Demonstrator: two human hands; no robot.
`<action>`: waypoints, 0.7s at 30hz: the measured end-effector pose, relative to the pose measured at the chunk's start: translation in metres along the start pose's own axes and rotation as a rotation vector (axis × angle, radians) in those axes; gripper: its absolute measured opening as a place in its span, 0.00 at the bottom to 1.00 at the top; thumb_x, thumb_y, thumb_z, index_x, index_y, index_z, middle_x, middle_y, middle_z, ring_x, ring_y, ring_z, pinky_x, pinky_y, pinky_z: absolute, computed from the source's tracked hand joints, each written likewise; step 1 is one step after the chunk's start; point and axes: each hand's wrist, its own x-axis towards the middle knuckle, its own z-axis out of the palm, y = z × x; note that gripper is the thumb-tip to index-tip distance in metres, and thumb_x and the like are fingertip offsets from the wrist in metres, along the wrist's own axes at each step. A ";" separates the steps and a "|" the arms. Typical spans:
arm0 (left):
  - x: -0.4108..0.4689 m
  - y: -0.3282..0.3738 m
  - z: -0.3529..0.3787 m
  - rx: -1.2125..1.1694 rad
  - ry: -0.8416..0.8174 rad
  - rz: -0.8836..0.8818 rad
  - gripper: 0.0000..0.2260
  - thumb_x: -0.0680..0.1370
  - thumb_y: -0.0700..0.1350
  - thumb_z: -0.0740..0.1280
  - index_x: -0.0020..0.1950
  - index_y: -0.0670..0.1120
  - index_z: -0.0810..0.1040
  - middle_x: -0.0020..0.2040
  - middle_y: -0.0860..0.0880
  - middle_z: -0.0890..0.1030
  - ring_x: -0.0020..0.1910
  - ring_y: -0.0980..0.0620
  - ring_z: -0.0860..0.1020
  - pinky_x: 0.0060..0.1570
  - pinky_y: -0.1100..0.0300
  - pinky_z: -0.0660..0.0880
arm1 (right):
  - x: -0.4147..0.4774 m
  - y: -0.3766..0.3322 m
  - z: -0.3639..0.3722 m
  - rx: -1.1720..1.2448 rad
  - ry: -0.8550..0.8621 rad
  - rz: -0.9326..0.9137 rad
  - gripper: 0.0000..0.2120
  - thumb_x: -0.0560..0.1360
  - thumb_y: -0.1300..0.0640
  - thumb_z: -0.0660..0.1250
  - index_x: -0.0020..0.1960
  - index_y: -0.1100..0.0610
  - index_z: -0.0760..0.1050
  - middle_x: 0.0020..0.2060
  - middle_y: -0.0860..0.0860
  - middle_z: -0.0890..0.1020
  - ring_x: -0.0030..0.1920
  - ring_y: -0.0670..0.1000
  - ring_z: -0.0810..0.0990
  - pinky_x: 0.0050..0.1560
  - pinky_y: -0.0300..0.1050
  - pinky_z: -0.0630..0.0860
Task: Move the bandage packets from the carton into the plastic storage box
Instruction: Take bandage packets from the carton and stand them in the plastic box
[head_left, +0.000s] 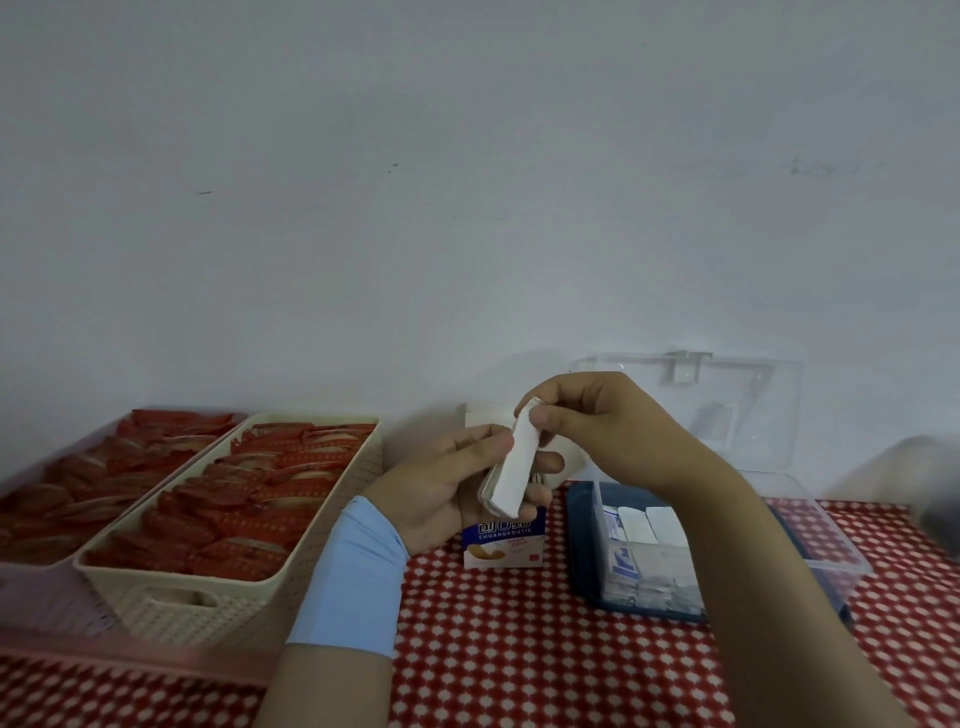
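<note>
A stack of white bandage packets (513, 462) is held upright between both hands above the table. My left hand (447, 483), with a light blue wristband, grips its lower part. My right hand (597, 426) pinches its top end. Below them stands the small white and blue bandage carton (503, 540) on the red patterned cloth. To the right sits the clear plastic storage box (810, 530) with a dark blue base and its lid (727, 410) raised against the wall. Several white packets (649, 525) lie in its compartments, partly hidden by my right forearm.
A cream woven basket (208, 597) full of red packets stands at the left, with a pink tray (62, 613) of more red packets beside it. A white wall rises just behind the table. A blurred dark object (935, 499) sits at the right edge.
</note>
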 end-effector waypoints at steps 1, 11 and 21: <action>-0.001 0.000 0.000 0.009 -0.008 -0.007 0.19 0.78 0.46 0.63 0.66 0.37 0.73 0.54 0.39 0.83 0.45 0.45 0.83 0.42 0.55 0.83 | 0.001 0.001 -0.001 0.003 0.028 -0.017 0.09 0.80 0.64 0.65 0.48 0.57 0.84 0.41 0.51 0.86 0.39 0.46 0.80 0.46 0.37 0.78; 0.010 -0.005 0.007 -0.095 0.064 -0.017 0.18 0.77 0.43 0.65 0.64 0.37 0.75 0.52 0.40 0.83 0.46 0.43 0.84 0.48 0.49 0.83 | 0.004 0.005 0.003 0.019 0.081 -0.014 0.11 0.80 0.64 0.64 0.48 0.55 0.84 0.42 0.47 0.85 0.36 0.44 0.79 0.42 0.36 0.76; 0.017 -0.003 0.008 -0.209 0.226 0.117 0.15 0.74 0.45 0.68 0.57 0.38 0.80 0.51 0.41 0.84 0.46 0.47 0.84 0.44 0.54 0.83 | -0.002 -0.004 0.010 -0.112 -0.041 -0.004 0.18 0.66 0.50 0.79 0.50 0.45 0.74 0.68 0.33 0.71 0.65 0.35 0.72 0.57 0.34 0.70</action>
